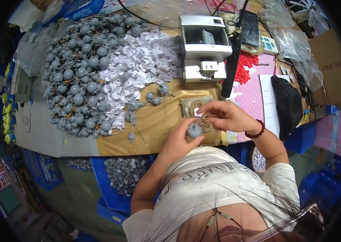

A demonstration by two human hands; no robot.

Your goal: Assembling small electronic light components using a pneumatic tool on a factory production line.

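My left hand [178, 141] is closed around a round grey plastic part [194, 130], the ball held between thumb and fingers near the table's front edge. Close on its right, my right hand [231, 117] pinches thin brownish wires [207, 119] that seem to run to that part. Just beyond the fingers lies a small square plate [187, 105] with a white piece [197, 111] on it, partly hidden by my hands. Several loose grey ball parts [163, 89] with wires rest on the brown table covering to the left of my hands.
A big heap of grey ball parts [77, 86] fills the left, beside a pile of white tags [148, 60]. Ahead stands a white machine [203, 50]. Red pieces [245, 66], a phone [249, 28] and a black pouch [286, 105] lie right. A blue bin [100, 177] stands below.
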